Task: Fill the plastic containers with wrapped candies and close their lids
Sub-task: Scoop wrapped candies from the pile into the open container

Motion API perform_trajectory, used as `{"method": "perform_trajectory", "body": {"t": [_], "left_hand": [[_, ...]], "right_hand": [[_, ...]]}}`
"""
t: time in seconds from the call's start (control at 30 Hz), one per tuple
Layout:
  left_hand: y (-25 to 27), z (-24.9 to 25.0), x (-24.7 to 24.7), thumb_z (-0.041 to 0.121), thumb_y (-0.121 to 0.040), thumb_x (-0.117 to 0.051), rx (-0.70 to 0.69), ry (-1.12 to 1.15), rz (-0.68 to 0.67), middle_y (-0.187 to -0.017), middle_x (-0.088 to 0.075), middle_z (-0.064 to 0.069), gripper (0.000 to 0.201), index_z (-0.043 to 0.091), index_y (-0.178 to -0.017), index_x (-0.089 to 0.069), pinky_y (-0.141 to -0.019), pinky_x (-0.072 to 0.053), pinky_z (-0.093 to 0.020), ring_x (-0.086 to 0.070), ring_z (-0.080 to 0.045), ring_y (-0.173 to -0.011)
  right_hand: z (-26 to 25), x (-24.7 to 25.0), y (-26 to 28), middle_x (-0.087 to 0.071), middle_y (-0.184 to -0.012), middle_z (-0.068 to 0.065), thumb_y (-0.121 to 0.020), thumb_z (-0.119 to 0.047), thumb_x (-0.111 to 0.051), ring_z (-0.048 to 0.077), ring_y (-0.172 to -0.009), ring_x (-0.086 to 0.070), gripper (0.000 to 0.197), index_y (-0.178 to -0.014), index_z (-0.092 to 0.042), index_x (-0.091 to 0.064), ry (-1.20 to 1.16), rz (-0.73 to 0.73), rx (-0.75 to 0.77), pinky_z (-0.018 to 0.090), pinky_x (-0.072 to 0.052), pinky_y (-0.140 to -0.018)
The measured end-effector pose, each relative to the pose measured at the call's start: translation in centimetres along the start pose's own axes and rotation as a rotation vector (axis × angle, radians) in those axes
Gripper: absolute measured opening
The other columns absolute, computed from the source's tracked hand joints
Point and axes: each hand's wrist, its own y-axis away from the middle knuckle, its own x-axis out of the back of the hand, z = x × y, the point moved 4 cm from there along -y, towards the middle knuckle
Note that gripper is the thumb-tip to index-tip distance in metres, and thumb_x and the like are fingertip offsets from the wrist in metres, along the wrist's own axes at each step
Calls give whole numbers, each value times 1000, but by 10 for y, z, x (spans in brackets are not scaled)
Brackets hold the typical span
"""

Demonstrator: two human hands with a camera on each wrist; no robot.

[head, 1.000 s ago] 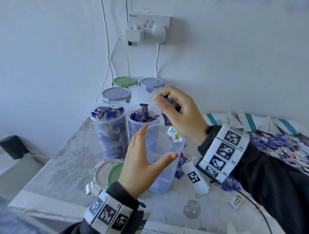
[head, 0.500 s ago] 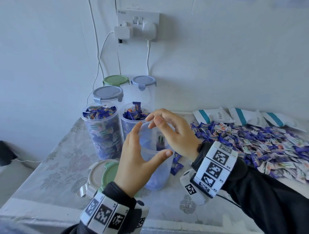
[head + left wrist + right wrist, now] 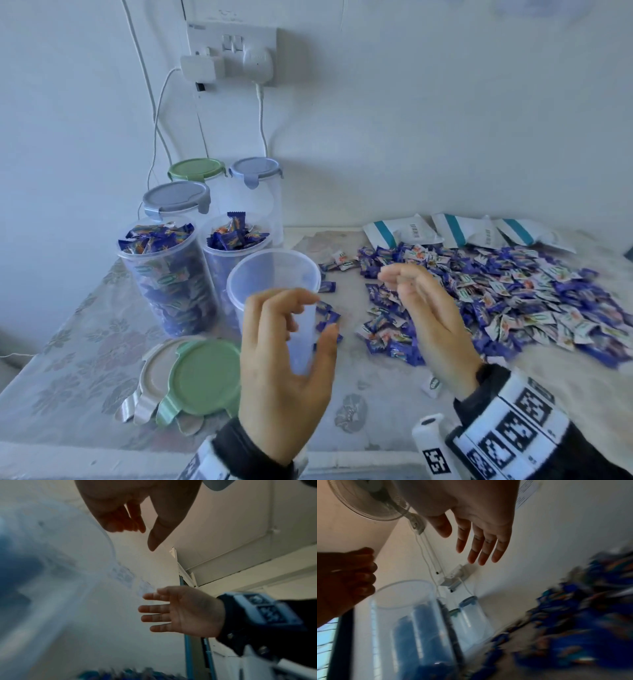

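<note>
An open clear plastic container (image 3: 274, 274) stands mid-table; its bottom is hidden behind my left hand (image 3: 313, 317). That hand hovers just in front of the container, fingers loosely curved and apart from the thumb, holding nothing; the left wrist view shows a bare gap at my left hand (image 3: 147, 539). My right hand (image 3: 397, 281) is empty with straight fingers, over the near edge of the wrapped candy pile (image 3: 496, 291). Two lidless containers (image 3: 168, 274) (image 3: 233, 246) are full of candies. A green lid (image 3: 205, 373) and a pale lid (image 3: 154, 370) lie loose on the table.
Three lidded containers (image 3: 176, 198) (image 3: 197, 169) (image 3: 255, 169) stand at the back by the wall. White packets with teal stripes (image 3: 400, 233) lie behind the pile. Cables hang from a wall socket (image 3: 233, 51). The table's front edge (image 3: 102, 455) is near my wrists.
My right hand held candies above the clear container, let them drop, and has swung right to the pile, empty. My left hand has let go of the container's side.
</note>
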Motion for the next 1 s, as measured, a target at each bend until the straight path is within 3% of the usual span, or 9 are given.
{"method": "perform_trajectory", "body": {"t": [0.13, 0.23, 0.37, 0.43, 0.57, 0.7, 0.83, 0.9, 1.0], "left_hand": [[16, 0, -57, 32, -72, -60, 179, 169, -254, -94, -49, 19, 29, 37, -97, -46, -77, -36, -6, -49, 1, -86], [21, -12, -105, 33, -71, -67, 400, 131, -451, -110, -44, 24, 42, 42, -102, -41, -91, -37, -17, -45, -2, -108], [27, -24, -168, 40, -73, -73, 656, -141, -928, -142, -25, -7, 82, 31, -139, -25, -107, -30, -31, -28, -25, -133], [26, -25, -191, 49, -71, -72, 705, -266, -1044, -151, -10, -13, 98, 32, -146, -11, -112, -25, -45, -17, -33, -139], [18, -30, -231, 60, -72, -67, 719, -464, -1185, -155, 3, -20, 109, 34, -147, 6, -114, -19, -52, -5, -40, -142], [7, -34, -251, 65, -73, -63, 722, -480, -1293, -155, 5, -20, 105, 41, -146, 9, -114, -14, -55, 1, -42, -142], [13, -23, -263, 70, -71, -61, 605, -584, -1455, -156, 8, -17, 106, 48, -142, 14, -112, -19, -57, -7, -45, -141], [22, -20, -267, 70, -68, -63, 521, -686, -1474, -156, 7, -16, 113, 46, -141, 19, -110, -19, -60, -8, -47, -140], [36, -18, -269, 62, -70, -67, 434, -814, -1432, -155, 2, -14, 116, 37, -144, 19, -109, -26, -56, -11, -42, -139]], "right_hand": [[37, 61, 12, -54, -121, -21, -93, -38, -54, -3, -115, -48, 20, -113, -38, -53, 305, -28, -193, 17, -38, -91], [62, 112, 9, -53, -124, -8, -88, -38, -61, 11, -119, -46, 37, -123, -25, -54, 641, -44, -214, 21, -32, -92], [111, 182, 0, -50, -131, 8, -78, -64, -52, 26, -118, -49, 56, -128, -39, -48, 962, -171, -504, 35, -42, -97], [132, 208, -6, -34, -146, 14, -75, -73, -48, 34, -133, -34, 64, -133, -48, -37, 1075, -252, -633, 44, -35, -106], [145, 233, -19, -2, -158, 12, -68, -80, -49, 37, -144, -5, 87, -143, -49, -19, 1007, -343, -764, 52, -19, -114], [153, 226, -29, -9, -158, 11, -47, -93, -35, 38, -143, -13, 105, -142, -54, -11, 961, -485, -748, 53, -21, -113], [147, 204, -33, -6, -158, 12, -52, -93, -42, 40, -143, -7, 99, -140, -55, -17, 961, -547, -693, 56, -14, -113], [142, 193, -32, -11, -156, 13, -42, -97, -41, 40, -143, -6, 110, -140, -55, -15, 996, -646, -634, 54, -15, -113], [140, 181, -28, -23, -149, 12, -43, -94, -51, 38, -139, -17, 102, -133, -57, -18, 1009, -735, -564, 54, -28, -108]]}}
